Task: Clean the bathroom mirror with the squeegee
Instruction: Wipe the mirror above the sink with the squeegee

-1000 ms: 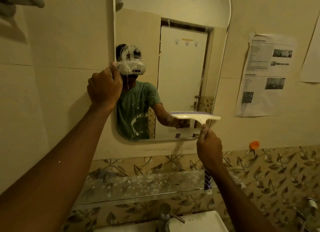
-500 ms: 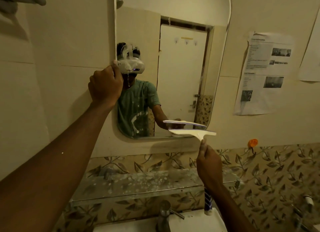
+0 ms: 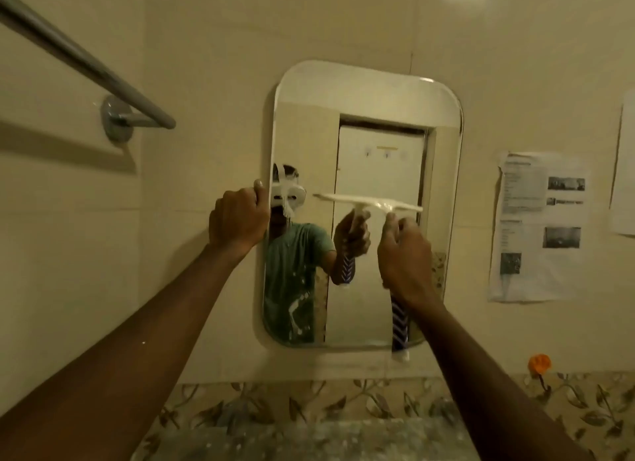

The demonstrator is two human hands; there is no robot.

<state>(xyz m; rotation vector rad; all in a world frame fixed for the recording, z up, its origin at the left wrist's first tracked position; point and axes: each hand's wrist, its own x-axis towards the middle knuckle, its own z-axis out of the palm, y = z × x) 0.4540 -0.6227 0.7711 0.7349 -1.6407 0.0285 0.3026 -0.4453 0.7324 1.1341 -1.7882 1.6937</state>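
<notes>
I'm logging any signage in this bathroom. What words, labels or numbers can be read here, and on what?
Printed sheet taped right of the mirror: text lines and photos, too blurred to read.
Second sheet at the right edge: cut off, nothing legible.
Squeegee: no visible label.
Nothing legible anywhere.

The right hand [image 3: 405, 254] grips the squeegee [image 3: 371, 203] by its striped handle, blade level against the mirror [image 3: 378, 93] at mid-height. The left hand [image 3: 237, 220] clasps the mirror's left edge. Foam streaks remain lower left.
</notes>
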